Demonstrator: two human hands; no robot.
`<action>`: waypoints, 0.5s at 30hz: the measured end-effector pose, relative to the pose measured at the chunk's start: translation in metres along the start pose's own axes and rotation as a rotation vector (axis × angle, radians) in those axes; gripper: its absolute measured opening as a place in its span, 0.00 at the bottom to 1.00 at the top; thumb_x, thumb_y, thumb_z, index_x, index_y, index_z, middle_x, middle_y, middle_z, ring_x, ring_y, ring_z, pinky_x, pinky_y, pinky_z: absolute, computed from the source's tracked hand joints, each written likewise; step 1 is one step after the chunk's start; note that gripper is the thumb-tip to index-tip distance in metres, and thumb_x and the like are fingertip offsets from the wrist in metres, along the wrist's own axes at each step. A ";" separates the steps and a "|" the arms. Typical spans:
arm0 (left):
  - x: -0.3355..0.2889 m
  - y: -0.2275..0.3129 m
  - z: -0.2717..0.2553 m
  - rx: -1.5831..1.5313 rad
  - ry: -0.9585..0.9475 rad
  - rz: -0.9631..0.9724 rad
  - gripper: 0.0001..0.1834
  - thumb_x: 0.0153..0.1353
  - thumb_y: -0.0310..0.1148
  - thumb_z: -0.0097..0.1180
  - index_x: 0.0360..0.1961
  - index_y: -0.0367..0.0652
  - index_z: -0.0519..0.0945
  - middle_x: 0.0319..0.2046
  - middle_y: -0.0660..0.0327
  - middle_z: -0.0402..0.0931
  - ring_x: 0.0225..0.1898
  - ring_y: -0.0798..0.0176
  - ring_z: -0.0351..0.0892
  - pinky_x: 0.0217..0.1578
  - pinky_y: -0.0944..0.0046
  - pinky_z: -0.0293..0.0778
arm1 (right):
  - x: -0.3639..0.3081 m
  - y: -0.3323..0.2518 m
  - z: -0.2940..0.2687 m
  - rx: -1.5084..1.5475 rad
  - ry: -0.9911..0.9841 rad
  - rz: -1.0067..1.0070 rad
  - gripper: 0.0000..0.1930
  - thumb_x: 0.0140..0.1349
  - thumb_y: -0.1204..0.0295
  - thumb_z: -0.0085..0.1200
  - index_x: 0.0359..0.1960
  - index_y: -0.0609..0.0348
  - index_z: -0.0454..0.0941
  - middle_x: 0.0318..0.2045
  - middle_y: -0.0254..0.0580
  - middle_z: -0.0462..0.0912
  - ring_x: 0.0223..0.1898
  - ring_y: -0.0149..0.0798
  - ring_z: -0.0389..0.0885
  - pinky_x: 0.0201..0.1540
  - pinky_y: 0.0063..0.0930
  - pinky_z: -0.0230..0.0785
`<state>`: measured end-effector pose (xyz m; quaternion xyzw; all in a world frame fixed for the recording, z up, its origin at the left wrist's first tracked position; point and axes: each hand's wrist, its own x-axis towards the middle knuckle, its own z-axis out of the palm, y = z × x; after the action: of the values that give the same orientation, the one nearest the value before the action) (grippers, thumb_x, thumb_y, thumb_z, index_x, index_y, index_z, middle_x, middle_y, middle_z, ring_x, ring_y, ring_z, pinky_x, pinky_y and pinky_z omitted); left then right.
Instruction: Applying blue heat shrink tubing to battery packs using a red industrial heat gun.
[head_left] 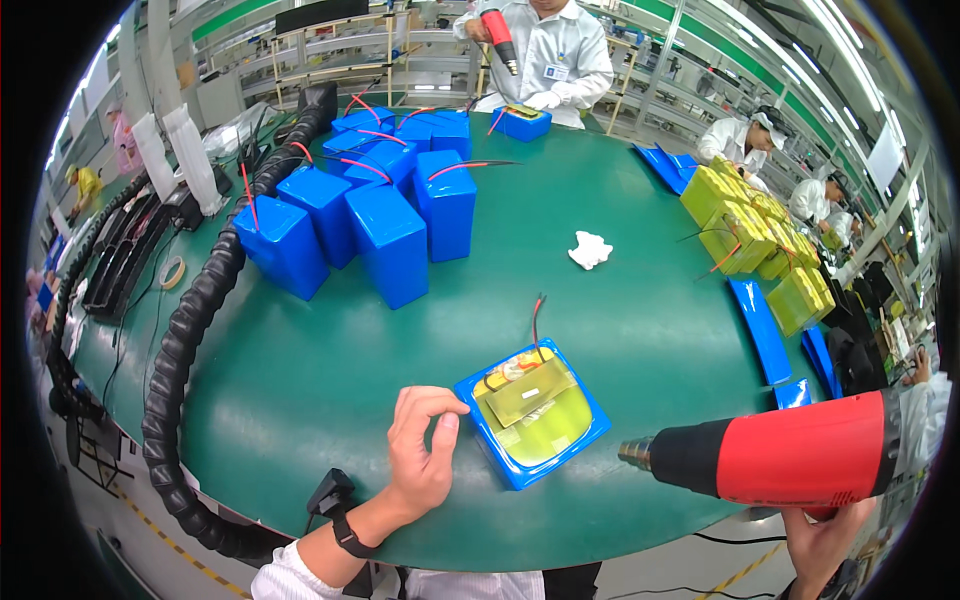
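Observation:
A battery pack [540, 415] in shiny blue shrink film stands on the green table in front of me, its yellow-green top face bare inside the film's rim. Red and black wires rise from its far edge. My left hand [425, 445] is at the pack's left side, fingers bent, thumb apart, with nothing held; the fingertips are at the film's edge, and contact is hard to make out. In my right hand [825, 540] is a red and black heat gun [790, 450], its metal nozzle pointing left toward the pack, apart from it. The gun hides part of that hand.
Several blue-wrapped packs [385, 245] stand at the back left, beside a thick black corrugated hose [180, 400]. A crumpled white scrap [590, 250] lies mid-table. Yellow-green packs [740, 235] and blue film sleeves [760, 330] sit at the right. Across the table, a co-worker [560, 50] holds another heat gun.

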<state>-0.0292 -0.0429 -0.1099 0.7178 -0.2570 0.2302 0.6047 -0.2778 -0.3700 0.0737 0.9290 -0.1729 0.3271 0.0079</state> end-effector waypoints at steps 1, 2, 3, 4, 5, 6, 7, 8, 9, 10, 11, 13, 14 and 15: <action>0.000 0.000 -0.001 0.001 0.003 0.007 0.06 0.67 0.23 0.48 0.38 0.35 0.77 0.37 0.55 0.77 0.39 0.59 0.71 0.44 0.61 0.68 | 0.004 -0.002 -0.004 -0.041 -0.055 -0.060 0.38 0.46 0.69 0.76 0.60 0.63 0.73 0.52 0.52 0.75 0.54 0.53 0.74 0.56 0.43 0.65; 0.000 0.000 -0.002 0.002 0.005 0.014 0.05 0.66 0.23 0.48 0.38 0.36 0.78 0.36 0.54 0.77 0.39 0.59 0.71 0.44 0.61 0.68 | 0.007 -0.004 -0.005 -0.083 -0.111 -0.119 0.37 0.46 0.69 0.76 0.60 0.63 0.74 0.52 0.52 0.75 0.54 0.54 0.75 0.55 0.43 0.65; 0.000 0.000 -0.003 0.003 0.009 0.012 0.05 0.66 0.23 0.48 0.38 0.36 0.78 0.36 0.54 0.77 0.39 0.59 0.71 0.44 0.61 0.68 | 0.007 -0.007 -0.005 -0.083 -0.111 -0.124 0.37 0.46 0.69 0.76 0.60 0.63 0.74 0.52 0.52 0.75 0.54 0.54 0.75 0.55 0.43 0.65; 0.000 0.000 -0.002 -0.002 0.011 0.012 0.05 0.66 0.23 0.49 0.38 0.36 0.78 0.36 0.54 0.77 0.39 0.59 0.71 0.43 0.61 0.68 | 0.007 -0.009 -0.003 -0.081 -0.065 -0.079 0.37 0.46 0.68 0.76 0.60 0.63 0.74 0.52 0.52 0.76 0.54 0.53 0.74 0.55 0.43 0.65; 0.000 0.001 -0.002 -0.006 0.011 0.011 0.05 0.66 0.23 0.49 0.37 0.36 0.78 0.36 0.54 0.77 0.39 0.59 0.71 0.43 0.61 0.68 | 0.006 -0.010 -0.002 -0.079 -0.019 -0.033 0.37 0.45 0.68 0.76 0.60 0.62 0.74 0.52 0.52 0.76 0.54 0.53 0.74 0.55 0.43 0.65; 0.000 0.001 -0.001 -0.006 0.012 0.008 0.05 0.66 0.23 0.49 0.37 0.36 0.78 0.36 0.54 0.77 0.39 0.59 0.71 0.43 0.61 0.68 | 0.005 -0.008 -0.002 -0.079 -0.022 -0.035 0.37 0.45 0.68 0.76 0.60 0.62 0.74 0.52 0.52 0.76 0.54 0.53 0.74 0.55 0.43 0.65; 0.000 0.001 -0.001 -0.011 0.022 0.001 0.05 0.65 0.23 0.51 0.37 0.36 0.79 0.36 0.54 0.78 0.39 0.56 0.73 0.44 0.60 0.69 | 0.004 -0.005 -0.002 -0.099 -0.019 -0.043 0.38 0.45 0.68 0.77 0.60 0.62 0.74 0.52 0.52 0.76 0.54 0.53 0.74 0.55 0.43 0.65; 0.000 0.001 -0.001 -0.017 0.032 -0.005 0.05 0.63 0.22 0.53 0.37 0.36 0.80 0.36 0.54 0.79 0.39 0.54 0.75 0.45 0.58 0.70 | 0.003 -0.004 -0.003 -0.119 -0.016 -0.050 0.38 0.45 0.67 0.77 0.60 0.62 0.74 0.52 0.52 0.76 0.54 0.53 0.74 0.55 0.43 0.65; 0.000 0.001 0.000 -0.021 0.032 -0.007 0.05 0.63 0.22 0.53 0.37 0.36 0.80 0.36 0.54 0.79 0.39 0.54 0.75 0.45 0.58 0.70 | 0.005 -0.005 -0.004 -0.123 -0.017 -0.051 0.38 0.45 0.67 0.77 0.60 0.62 0.74 0.52 0.52 0.76 0.54 0.53 0.74 0.55 0.43 0.65; 0.000 0.002 -0.001 -0.018 0.032 -0.007 0.05 0.63 0.22 0.52 0.37 0.36 0.80 0.36 0.54 0.79 0.39 0.54 0.75 0.45 0.58 0.70 | 0.006 -0.006 -0.004 -0.110 -0.015 -0.045 0.38 0.45 0.67 0.77 0.60 0.62 0.74 0.52 0.52 0.76 0.54 0.53 0.74 0.55 0.43 0.65; 0.001 0.002 -0.001 -0.017 0.033 -0.007 0.05 0.63 0.22 0.52 0.37 0.36 0.80 0.36 0.54 0.79 0.39 0.54 0.75 0.45 0.58 0.70 | 0.007 -0.006 -0.005 -0.098 -0.012 -0.039 0.38 0.45 0.66 0.78 0.60 0.62 0.74 0.52 0.52 0.77 0.54 0.53 0.74 0.55 0.44 0.65; 0.001 0.003 -0.002 -0.011 0.033 -0.005 0.05 0.63 0.22 0.52 0.37 0.36 0.80 0.36 0.54 0.79 0.39 0.54 0.75 0.45 0.58 0.70 | 0.007 -0.008 -0.007 -0.145 -0.040 -0.025 0.38 0.45 0.66 0.78 0.60 0.62 0.75 0.51 0.52 0.77 0.53 0.54 0.73 0.54 0.43 0.65; 0.001 0.004 -0.003 -0.005 0.034 -0.001 0.05 0.63 0.22 0.52 0.37 0.36 0.80 0.36 0.54 0.79 0.39 0.54 0.75 0.44 0.58 0.70 | 0.007 -0.010 -0.008 -0.191 -0.067 -0.011 0.38 0.45 0.66 0.78 0.59 0.62 0.75 0.51 0.52 0.77 0.53 0.54 0.73 0.54 0.43 0.65; 0.001 0.004 -0.004 -0.004 0.034 -0.002 0.05 0.63 0.22 0.52 0.37 0.36 0.80 0.36 0.54 0.79 0.39 0.54 0.75 0.44 0.58 0.70 | 0.008 -0.013 -0.008 -0.190 -0.067 -0.012 0.38 0.45 0.66 0.78 0.59 0.62 0.75 0.51 0.52 0.77 0.53 0.54 0.73 0.54 0.43 0.65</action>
<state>-0.0306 -0.0400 -0.1057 0.7128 -0.2463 0.2414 0.6107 -0.2727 -0.3595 0.0862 0.9355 -0.1979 0.2779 0.0922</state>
